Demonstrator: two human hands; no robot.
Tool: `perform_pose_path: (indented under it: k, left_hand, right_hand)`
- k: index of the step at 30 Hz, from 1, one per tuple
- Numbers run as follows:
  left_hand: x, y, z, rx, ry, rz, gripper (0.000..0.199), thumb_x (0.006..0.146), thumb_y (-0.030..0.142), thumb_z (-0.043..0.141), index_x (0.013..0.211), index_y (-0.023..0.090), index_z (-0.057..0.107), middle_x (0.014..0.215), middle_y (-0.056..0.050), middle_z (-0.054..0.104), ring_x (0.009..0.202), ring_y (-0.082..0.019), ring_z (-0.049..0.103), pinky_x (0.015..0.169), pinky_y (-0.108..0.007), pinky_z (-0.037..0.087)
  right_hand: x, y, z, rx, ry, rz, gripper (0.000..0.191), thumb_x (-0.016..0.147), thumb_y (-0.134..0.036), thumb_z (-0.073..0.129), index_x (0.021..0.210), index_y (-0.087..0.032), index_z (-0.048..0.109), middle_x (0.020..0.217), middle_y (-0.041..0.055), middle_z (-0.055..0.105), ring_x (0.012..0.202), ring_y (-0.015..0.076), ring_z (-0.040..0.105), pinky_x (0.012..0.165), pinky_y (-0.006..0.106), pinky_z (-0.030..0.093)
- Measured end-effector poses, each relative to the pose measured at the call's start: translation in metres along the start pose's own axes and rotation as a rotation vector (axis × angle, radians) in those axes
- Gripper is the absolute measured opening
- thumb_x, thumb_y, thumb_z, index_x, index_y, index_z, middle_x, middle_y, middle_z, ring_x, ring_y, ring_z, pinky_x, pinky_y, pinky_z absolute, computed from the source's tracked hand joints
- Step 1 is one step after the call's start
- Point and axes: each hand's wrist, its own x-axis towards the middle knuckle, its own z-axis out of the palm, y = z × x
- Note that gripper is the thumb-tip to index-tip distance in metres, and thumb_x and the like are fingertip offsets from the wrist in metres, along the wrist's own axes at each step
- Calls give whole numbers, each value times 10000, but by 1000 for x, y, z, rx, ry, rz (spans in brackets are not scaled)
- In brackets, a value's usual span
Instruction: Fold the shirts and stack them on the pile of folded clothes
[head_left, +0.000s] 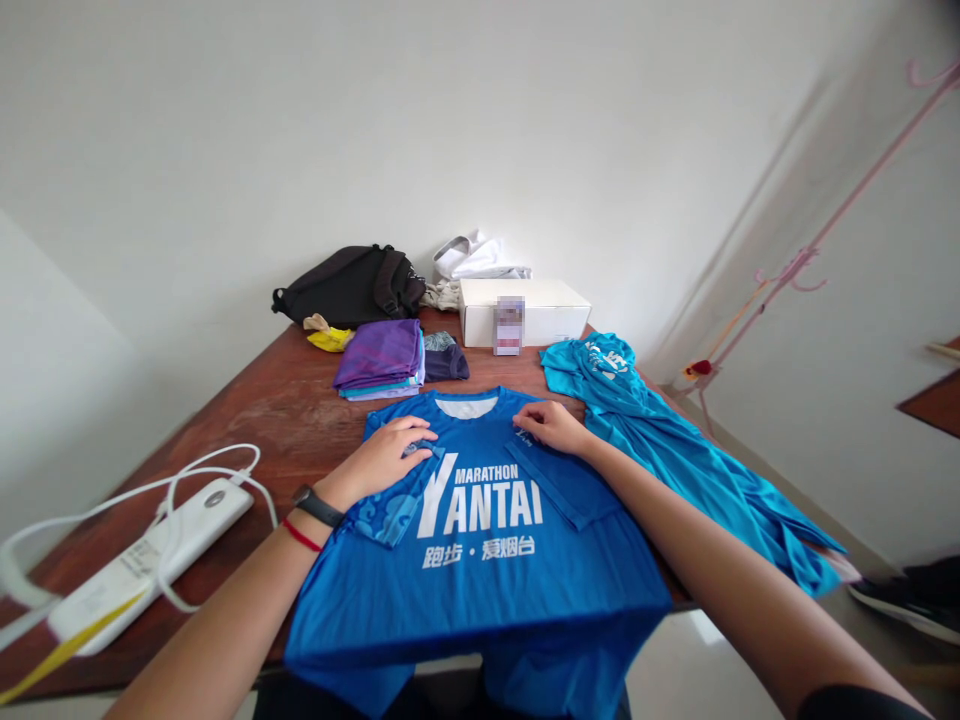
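Fingers (411, 422) loosely spread, our left hand (381, 462) rests on the blue shirt (480, 600) overhanging the table (277, 400); our right hand (556, 428) curls over it, grip unclear; we'd best smooth both sleeves (559, 488) flat and even

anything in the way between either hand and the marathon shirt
Nothing visible: the left hand and right hand both rest on the shirt. The purple stack lies beyond it.
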Motion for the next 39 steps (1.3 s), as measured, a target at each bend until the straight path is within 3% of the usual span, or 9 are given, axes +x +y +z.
perform_pose_path:
  k: [32,39]
  left_hand:
    - [0,-1,-1,10,52,6,347,957,390,605,1246,228,709,1372,-102,634,1288,-284,586,1160,-461,426]
    - [1,-2,3,28,49,16,310,987,396,551,1166,237,747,1330,-91,657,1243,-279,613,1126,-455,455]
  right_hand:
    - [0,2,0,-7,0,-14,375,955,-481,558,796,-179,714,700,41,698,600,176,614,552,268,407]
    - [0,0,-1,-1,-2,-13,381,950,-486,563,789,-176,716,681,41,698,615,181,624,559,268,422]
